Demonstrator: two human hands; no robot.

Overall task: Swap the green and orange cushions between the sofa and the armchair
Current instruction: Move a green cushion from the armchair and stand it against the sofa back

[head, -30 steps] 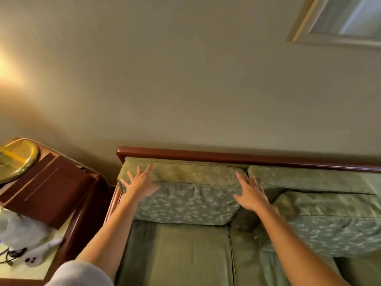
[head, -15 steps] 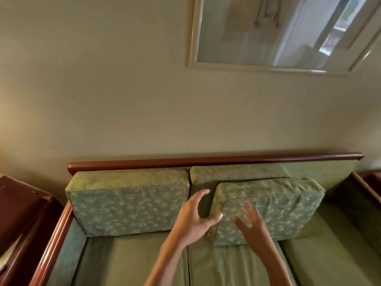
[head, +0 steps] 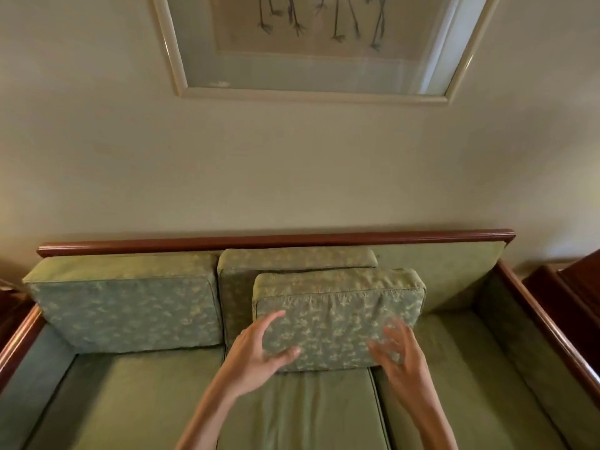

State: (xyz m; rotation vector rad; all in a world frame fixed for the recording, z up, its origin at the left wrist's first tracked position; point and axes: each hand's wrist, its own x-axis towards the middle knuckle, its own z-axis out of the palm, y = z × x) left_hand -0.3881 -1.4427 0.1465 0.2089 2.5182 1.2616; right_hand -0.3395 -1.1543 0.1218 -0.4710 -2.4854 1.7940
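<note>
A green patterned cushion leans loose in front of the sofa's middle back cushion. Another green back cushion stands upright at the left. My left hand is spread at the loose cushion's lower left corner, thumb under its front edge, fingers straight. My right hand is blurred, fingers spread over the cushion's lower right corner. Neither hand grips it. No orange cushion or armchair is in view.
The sofa has a dark wooden frame with arm rails at left and right. Its right back section is bare. A framed picture hangs on the wall above. Dark wooden furniture stands at the far right.
My view has swung right from the left cushion to the sofa's middle. Both hands left the left cushion and came to the loose cushion's two lower corners.
</note>
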